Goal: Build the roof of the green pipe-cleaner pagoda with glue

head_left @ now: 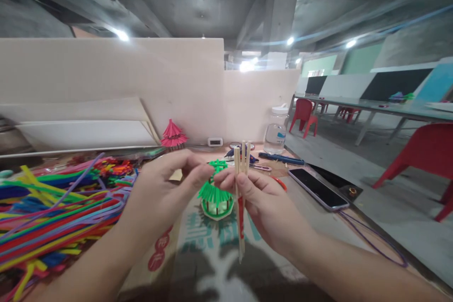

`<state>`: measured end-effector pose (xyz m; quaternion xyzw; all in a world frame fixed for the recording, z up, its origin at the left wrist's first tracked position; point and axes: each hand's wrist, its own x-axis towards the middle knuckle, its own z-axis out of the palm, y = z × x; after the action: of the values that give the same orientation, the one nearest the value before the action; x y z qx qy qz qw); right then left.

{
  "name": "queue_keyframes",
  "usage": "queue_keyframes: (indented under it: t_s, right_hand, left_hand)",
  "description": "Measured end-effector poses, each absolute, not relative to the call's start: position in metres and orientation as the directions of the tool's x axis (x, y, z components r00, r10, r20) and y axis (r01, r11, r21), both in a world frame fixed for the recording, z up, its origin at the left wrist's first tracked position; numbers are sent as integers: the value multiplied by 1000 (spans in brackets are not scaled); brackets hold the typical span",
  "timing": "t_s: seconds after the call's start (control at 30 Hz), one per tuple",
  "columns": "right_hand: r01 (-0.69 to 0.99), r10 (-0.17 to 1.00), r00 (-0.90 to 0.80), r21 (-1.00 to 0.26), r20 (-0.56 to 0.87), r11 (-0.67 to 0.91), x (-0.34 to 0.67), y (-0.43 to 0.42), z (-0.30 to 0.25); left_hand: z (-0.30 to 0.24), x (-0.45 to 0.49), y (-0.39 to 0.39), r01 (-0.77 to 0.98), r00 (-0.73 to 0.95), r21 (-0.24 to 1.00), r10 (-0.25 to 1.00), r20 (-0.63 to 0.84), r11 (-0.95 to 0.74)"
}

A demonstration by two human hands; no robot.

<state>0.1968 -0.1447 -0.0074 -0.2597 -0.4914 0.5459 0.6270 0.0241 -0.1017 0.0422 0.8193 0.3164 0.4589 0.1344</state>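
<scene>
My right hand (264, 198) is closed around a small bundle of thin wooden sticks (237, 160), held upright at mid-view; a red patch shows on the bundle's lower part. My left hand (173, 188) is just left of it, thumb and fingers drawn together in a pinch; whatever may be between the fingertips cannot be made out. Behind and between both hands stands a small green pavilion model (215, 191) with a fringed roof and a pale base on brown posts. My right fingers hide part of it.
Colourful pipe cleaners (71, 207) are heaped at left. A red pavilion model (173, 134) stands behind. Further right are a clear jar (275, 134), a blue box cutter (281, 158) and a phone (318, 188) with a purple cord. Red chairs (421, 160) stand beyond the table edge.
</scene>
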Motion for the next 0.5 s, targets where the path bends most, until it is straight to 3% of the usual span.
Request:
queue_keyframes:
  t_s: [0.23, 0.5]
  right_hand:
    - [-456, 923, -300, -886, 239, 82, 189, -145, -14]
    - [-446, 928, -321, -895, 189, 27, 192, -147, -14]
  left_hand:
    - [43, 31, -102, 309, 477, 613, 677, 561, -727]
    - [42, 31, -92, 209, 465, 804, 780, 419, -557]
